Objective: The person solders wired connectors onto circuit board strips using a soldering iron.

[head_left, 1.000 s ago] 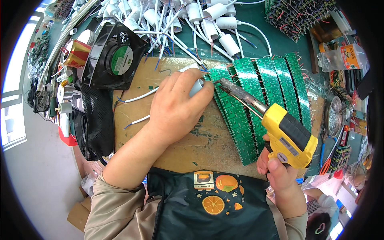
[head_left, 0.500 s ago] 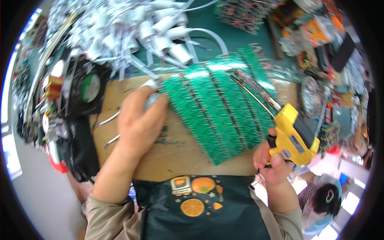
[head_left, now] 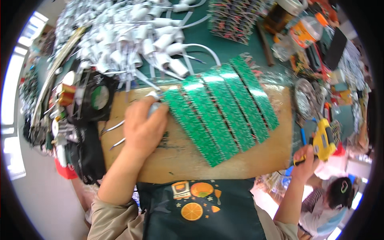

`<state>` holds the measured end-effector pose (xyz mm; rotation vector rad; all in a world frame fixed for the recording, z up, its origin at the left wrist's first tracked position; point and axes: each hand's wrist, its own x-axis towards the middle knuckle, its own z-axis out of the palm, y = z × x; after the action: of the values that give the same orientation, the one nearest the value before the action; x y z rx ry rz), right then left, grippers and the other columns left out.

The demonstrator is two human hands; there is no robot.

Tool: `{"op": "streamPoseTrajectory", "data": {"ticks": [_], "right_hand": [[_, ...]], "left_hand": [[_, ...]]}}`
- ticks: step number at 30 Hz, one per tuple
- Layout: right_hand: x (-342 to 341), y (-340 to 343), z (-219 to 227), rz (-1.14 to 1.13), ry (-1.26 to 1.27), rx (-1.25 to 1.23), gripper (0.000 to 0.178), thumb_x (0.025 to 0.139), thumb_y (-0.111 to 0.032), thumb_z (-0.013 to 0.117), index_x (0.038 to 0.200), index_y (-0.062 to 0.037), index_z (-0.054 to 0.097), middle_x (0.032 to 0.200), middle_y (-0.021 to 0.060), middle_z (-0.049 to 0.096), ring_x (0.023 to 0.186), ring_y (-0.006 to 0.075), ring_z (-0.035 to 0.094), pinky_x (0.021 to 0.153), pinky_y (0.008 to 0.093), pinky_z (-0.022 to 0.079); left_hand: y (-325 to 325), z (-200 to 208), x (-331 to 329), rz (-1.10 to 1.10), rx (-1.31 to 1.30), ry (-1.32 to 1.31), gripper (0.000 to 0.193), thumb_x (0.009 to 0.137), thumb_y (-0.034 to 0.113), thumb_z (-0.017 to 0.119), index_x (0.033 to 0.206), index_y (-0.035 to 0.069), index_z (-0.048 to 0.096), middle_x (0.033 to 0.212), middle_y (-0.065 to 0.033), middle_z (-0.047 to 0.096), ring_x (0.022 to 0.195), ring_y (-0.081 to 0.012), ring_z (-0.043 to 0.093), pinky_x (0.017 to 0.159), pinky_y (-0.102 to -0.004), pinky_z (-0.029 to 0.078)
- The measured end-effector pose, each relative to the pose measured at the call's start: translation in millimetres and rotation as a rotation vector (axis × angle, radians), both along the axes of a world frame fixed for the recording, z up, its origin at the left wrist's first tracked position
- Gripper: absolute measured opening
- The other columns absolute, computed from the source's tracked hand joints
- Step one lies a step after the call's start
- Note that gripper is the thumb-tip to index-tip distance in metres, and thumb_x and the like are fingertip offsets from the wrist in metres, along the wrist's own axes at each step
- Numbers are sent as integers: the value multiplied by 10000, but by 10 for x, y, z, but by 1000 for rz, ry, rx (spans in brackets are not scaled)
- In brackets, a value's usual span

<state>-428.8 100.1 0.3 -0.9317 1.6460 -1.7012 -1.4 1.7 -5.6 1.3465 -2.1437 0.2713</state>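
Observation:
My left hand [head_left: 145, 126] is closed around a white plastic cylindrical piece [head_left: 153, 106], of which only the top shows between the fingers. Two white cable ends [head_left: 116, 127] stick out to the left of that hand, over the wooden board [head_left: 180, 170]. Right beside my fingers lie several green circuit board strips [head_left: 216, 108], spread like a fan. Off the board's right edge, my right hand [head_left: 306, 164] grips a yellow soldering gun [head_left: 323, 140] by its handle. The gun's metal front is partly lost against the clutter behind it.
A heap of white cylinders with cables [head_left: 132, 36] covers the far left. More boards with wires [head_left: 231, 20] lie at the back. A fan [head_left: 98, 96] stands left; a bottle [head_left: 306, 32] and a round metal dish [head_left: 305, 98] are on the right. Another person [head_left: 336, 196] sits at lower right.
My right hand has carried the soldering gun from above the green strips out to the right, past the board's edge. My left hand keeps its hold beside the strips.

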Motion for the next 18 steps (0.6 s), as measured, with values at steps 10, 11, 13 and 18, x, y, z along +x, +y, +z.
{"op": "streamPoseTrajectory", "data": {"ticks": [10,11,13,18], "right_hand": [[940,-186,-80,452,-253,-118,669,883,-297,634,1384,38,345,689,14,461,515,109,438,449,259,381],[990,-173,-101,480,-274,-128,675,872,-315,659,1365,34,359,678,11,465,508,115,449,451,269,396],[1094,-157,-100,539,-308,-121,681,865,-323,672,1355,33,361,672,10,466,510,118,453,456,274,402],[1361,-254,21,696,-359,-56,727,844,-355,712,1347,28,352,662,12,474,542,125,480,501,293,440]], "left_hand": [[92,128,72,77,93,-60,402,696,65,728,1087,120,654,1015,-68,604,855,-259,586,721,-385,433],[108,153,76,83,87,-66,402,696,65,728,1087,120,654,1015,-68,604,855,-259,586,721,-385,433],[145,184,133,92,125,-40,487,682,104,761,1148,122,623,1025,-66,599,885,-262,581,742,-390,427],[182,195,243,169,190,-37,529,658,163,803,1151,110,618,1037,-79,604,912,-275,584,754,-395,432]]}}
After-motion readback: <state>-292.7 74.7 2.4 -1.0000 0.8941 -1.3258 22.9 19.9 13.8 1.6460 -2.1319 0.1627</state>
